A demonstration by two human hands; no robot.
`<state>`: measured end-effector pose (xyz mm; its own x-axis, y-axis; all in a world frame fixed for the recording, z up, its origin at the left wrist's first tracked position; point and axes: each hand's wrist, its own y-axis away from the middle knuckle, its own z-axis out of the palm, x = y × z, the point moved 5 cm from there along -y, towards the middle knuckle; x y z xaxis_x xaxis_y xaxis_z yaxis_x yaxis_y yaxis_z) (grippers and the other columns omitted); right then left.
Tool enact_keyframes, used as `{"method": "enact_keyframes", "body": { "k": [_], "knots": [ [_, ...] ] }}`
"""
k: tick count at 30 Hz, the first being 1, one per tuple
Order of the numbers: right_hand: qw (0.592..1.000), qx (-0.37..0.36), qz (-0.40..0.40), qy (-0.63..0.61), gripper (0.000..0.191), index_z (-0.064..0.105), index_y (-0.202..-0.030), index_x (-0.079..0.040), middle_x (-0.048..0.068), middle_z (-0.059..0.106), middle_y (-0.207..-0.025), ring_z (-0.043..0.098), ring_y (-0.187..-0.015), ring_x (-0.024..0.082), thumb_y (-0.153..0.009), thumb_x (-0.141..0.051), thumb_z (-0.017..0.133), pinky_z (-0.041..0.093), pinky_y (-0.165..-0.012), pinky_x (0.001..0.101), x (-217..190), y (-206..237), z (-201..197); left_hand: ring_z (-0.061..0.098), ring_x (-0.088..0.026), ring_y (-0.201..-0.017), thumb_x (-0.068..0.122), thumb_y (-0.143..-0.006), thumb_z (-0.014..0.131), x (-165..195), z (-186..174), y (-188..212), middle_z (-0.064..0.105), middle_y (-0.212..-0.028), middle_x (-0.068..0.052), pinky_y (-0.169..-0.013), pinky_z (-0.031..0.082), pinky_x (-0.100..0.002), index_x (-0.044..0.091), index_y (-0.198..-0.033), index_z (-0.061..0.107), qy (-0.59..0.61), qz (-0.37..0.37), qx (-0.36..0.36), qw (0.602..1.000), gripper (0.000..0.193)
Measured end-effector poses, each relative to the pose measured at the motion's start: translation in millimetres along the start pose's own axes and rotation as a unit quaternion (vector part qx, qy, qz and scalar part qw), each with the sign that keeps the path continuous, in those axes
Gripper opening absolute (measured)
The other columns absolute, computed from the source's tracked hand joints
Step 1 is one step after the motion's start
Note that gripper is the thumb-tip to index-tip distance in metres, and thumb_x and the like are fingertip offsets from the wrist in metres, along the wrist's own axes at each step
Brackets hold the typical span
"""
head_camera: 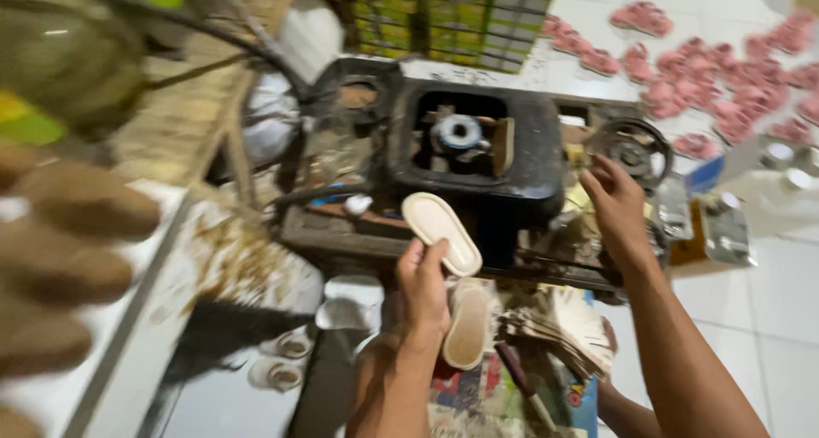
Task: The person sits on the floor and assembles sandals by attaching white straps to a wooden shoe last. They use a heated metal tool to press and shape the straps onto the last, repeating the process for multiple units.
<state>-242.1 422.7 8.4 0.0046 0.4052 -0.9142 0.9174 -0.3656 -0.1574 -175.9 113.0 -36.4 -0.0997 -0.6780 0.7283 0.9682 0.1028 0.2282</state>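
1. My left hand (424, 289), low in the middle of the frame, grips the near end of a cream shoe sole (441, 232) between thumb and fingers.
2. The sole is tilted, its far end pointing to the upper left, and it sits in front of the black machine (529, 161) that fills the middle of the frame.
3. My right hand (616, 201), right of centre, is loose with the fingers spread. It reaches towards the dark round wheel (633, 148) on the machine's right side. The picture is blurred, so I cannot tell whether the fingertips touch the wheel.
4. Through the opening in the top of the machine I see a pale blue-grey round part (458, 133).
5. Just below my left hand lies a second sole (469, 323), tan on its face with a pale rim.
6. To the right of that sole is a fanned stack of thin tan pieces (559, 323).
7. In the upper right of the frame many pink pieces (725, 88) are spread over the white tiled floor (768, 310).
8. At the lower left, on the pale worktop (196, 319), stand two small white cups (286, 359).
9. A big blurred brown shape (64, 259) fills the left edge, too close to make out.
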Motion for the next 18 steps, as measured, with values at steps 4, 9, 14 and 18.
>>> {"method": "enact_keyframes", "body": {
  "k": [4, 9, 14, 18],
  "knots": [
    [0.998, -0.053, 0.032, 0.020, 0.053, 0.056, -0.148, 0.000, 0.019, 0.070, -0.123, 0.067, -0.106, 0.023, -0.101, -0.024, 0.065, 0.051, -0.093, 0.0352, -20.6, 76.3, 4.8, 0.069, -0.014, -0.097, 0.001, -0.079, 0.065, 60.1, -32.5, 66.9, 0.072, -0.107, -0.005, -0.083, 0.054, -0.027, 0.007, -0.128, 0.052, -0.125, 0.044, -0.009, 0.991, 0.050],
    [0.981, -0.148, 0.075, -0.105, 0.049, 0.056, -0.145, 0.002, 0.010, 0.067, -0.130, 0.066, -0.106, 0.020, -0.101, -0.017, 0.061, 0.054, -0.093, 0.0353, -33.8, 177.4, 44.3, 0.075, -0.019, -0.093, 0.011, -0.088, 0.067, 126.7, -98.9, 187.4, 0.076, -0.100, -0.011, -0.080, 0.057, -0.033, 0.003, -0.123, 0.061, -0.364, 0.000, -0.049, 0.930, 0.036],
    [0.940, -0.249, 0.162, -0.170, 0.049, 0.057, -0.145, 0.002, 0.022, 0.072, -0.111, 0.069, -0.097, 0.024, -0.099, -0.013, 0.061, 0.056, -0.089, 0.0385, -16.0, 288.4, 107.5, 0.072, -0.035, -0.098, 0.024, -0.089, 0.063, 139.6, -137.6, 257.5, 0.075, -0.103, -0.021, -0.081, 0.057, -0.040, 0.010, -0.125, 0.069, -0.550, 0.001, -0.003, 0.835, 0.039],
    [0.927, -0.282, 0.176, -0.174, 0.048, 0.057, -0.145, 0.004, 0.024, 0.072, -0.110, 0.070, -0.096, 0.025, -0.100, -0.012, 0.061, 0.057, -0.089, 0.0392, -14.9, 331.2, 148.1, 0.064, -0.043, -0.104, 0.028, -0.091, 0.066, 161.6, -138.1, 287.5, 0.066, -0.115, -0.023, -0.084, 0.051, -0.051, 0.005, -0.130, 0.062, -0.637, 0.136, 0.018, 0.759, 0.045]
  ]
}}
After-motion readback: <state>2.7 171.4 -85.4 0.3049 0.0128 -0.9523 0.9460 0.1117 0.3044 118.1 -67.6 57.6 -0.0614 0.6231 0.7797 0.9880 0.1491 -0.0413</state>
